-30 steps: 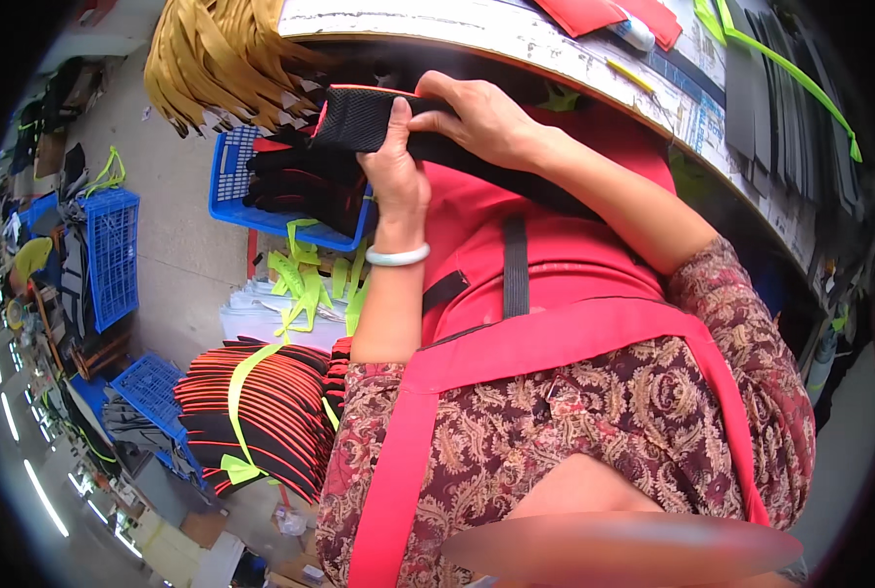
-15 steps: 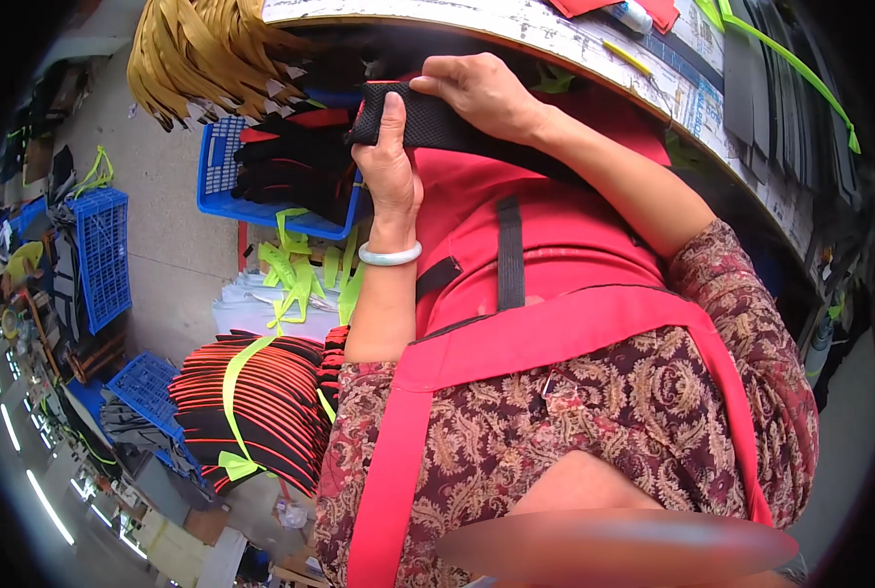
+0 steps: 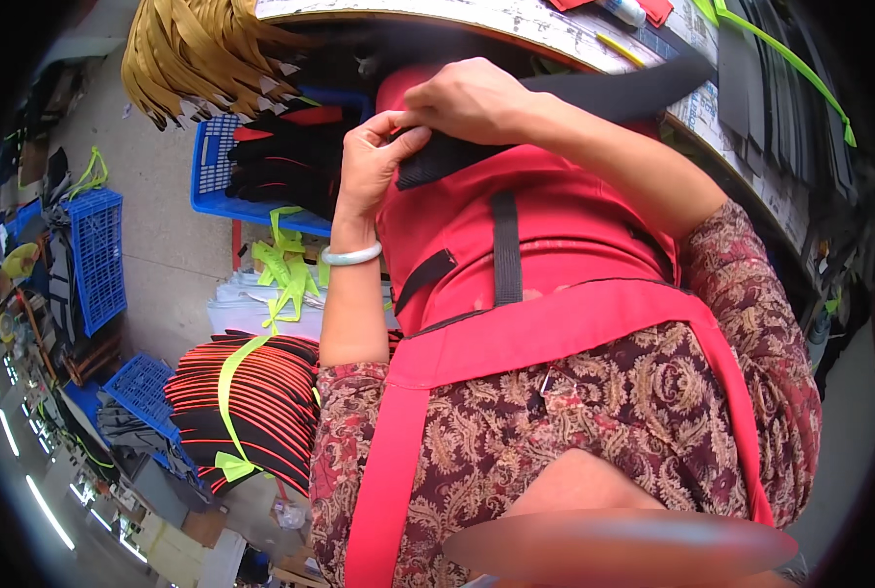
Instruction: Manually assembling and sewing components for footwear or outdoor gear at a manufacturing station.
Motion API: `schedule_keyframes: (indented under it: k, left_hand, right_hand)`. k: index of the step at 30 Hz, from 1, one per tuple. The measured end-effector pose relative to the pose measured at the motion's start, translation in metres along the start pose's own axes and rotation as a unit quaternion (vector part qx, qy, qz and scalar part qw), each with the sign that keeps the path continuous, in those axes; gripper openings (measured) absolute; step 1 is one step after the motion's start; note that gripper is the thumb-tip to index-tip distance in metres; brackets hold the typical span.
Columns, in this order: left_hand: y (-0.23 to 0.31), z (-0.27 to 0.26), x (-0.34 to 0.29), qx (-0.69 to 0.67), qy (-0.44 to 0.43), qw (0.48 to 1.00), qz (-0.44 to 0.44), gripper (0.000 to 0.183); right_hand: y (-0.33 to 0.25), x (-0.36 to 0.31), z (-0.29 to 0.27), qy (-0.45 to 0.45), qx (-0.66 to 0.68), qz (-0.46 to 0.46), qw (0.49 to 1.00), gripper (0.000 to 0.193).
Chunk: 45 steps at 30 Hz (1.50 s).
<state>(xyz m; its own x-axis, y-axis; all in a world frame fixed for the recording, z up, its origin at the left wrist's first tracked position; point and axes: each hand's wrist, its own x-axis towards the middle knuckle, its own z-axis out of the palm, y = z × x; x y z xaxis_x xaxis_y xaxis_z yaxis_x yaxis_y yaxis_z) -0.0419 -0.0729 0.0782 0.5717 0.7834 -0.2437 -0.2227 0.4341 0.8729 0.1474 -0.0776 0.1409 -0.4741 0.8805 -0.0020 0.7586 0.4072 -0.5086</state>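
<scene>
Both hands come together over my red apron [image 3: 437, 230], at the near side of the white workbench [image 3: 496, 18]. A black fabric piece [image 3: 437, 162] is held between them, its ribbed or mesh-like end hanging below the fingers. My left hand [image 3: 371, 169], with a pale bangle at the wrist, pinches it between thumb and fingers. Curled fingers of my right hand [image 3: 472, 103] grip it alongside, close to the left fingertips. Beyond the right wrist, a long blurred black length stretches toward the bench; whether it belongs to the same piece is partly hidden by the forearm.
To the left stands a blue basket [image 3: 207, 171] of black and red pieces. Below it is a lime-tied bundle of black, red-edged pieces [image 3: 236, 412]. Gold strips [image 3: 197, 59] hang off the bench's left end. Dark grey strips [image 3: 766, 93] lie at the right.
The left hand has gone from holding the black piece flat, thumb on top, to pinching it beside the right hand. A black length now swings out to the right over the bench edge.
</scene>
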Motion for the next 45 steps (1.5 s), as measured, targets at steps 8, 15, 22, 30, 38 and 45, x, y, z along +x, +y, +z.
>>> schedule_keyframes:
  k: [8,15,22,30,38,45]
  left_hand:
    - [-0.013,-0.019,-0.004,-0.114,0.216,0.959,0.144,0.011]
    - [-0.049,0.003,0.01,-0.027,0.173,0.98,0.097,0.008]
    - [-0.031,0.007,0.02,-0.094,0.035,0.993,-0.056,0.025]
    - [-0.035,0.009,0.03,-0.142,-0.028,0.988,-0.051,0.032]
    - [-0.038,0.026,0.033,-0.155,-0.072,0.985,-0.033,0.04]
    - [-0.027,0.027,0.037,-0.099,-0.096,0.989,-0.049,0.043]
  right_hand:
    - [-0.012,0.0,-0.016,0.323,0.019,-0.076,0.943,0.01]
    - [0.026,-0.024,0.067,0.044,0.548,0.28,0.787,0.036]
    - [0.041,-0.02,0.052,0.013,0.397,0.231,0.888,0.029]
    - [0.049,-0.023,0.057,0.012,0.51,0.22,0.832,0.038]
    - [0.045,-0.027,0.057,0.09,0.558,0.325,0.758,0.035]
    - [0.068,-0.032,0.061,0.111,0.489,0.245,0.83,0.037]
